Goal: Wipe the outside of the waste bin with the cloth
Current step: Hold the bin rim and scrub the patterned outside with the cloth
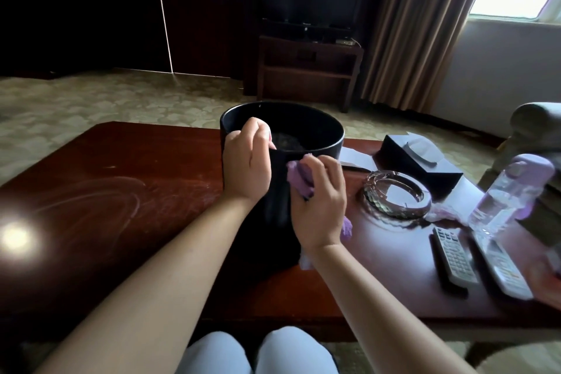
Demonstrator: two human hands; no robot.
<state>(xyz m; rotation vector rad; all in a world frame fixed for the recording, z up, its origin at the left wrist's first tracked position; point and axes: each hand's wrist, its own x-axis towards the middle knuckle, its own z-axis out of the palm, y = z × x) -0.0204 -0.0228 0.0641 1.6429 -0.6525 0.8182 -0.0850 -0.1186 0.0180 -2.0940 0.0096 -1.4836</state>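
A round black waste bin [321, 133] stands on the dark red wooden table [121, 179], directly in front of me. My left hand [247, 161] grips its near rim, with the fingers hooked over the edge into the bin. My right hand [318, 200] holds a bunched purple cloth [299, 177] against the bin's near outer wall, just below the rim. A tail of the cloth hangs down by my right wrist. Something dark and crumpled lies inside the bin.
To the right on the table are a glass ashtray [397, 197], a black tissue box [422, 158], two remote controls [453, 255], a clear bottle with a purple cap [501, 200] and white paper [356, 158]. An armchair [537, 130] stands far right; a TV stand [309, 67] is behind.
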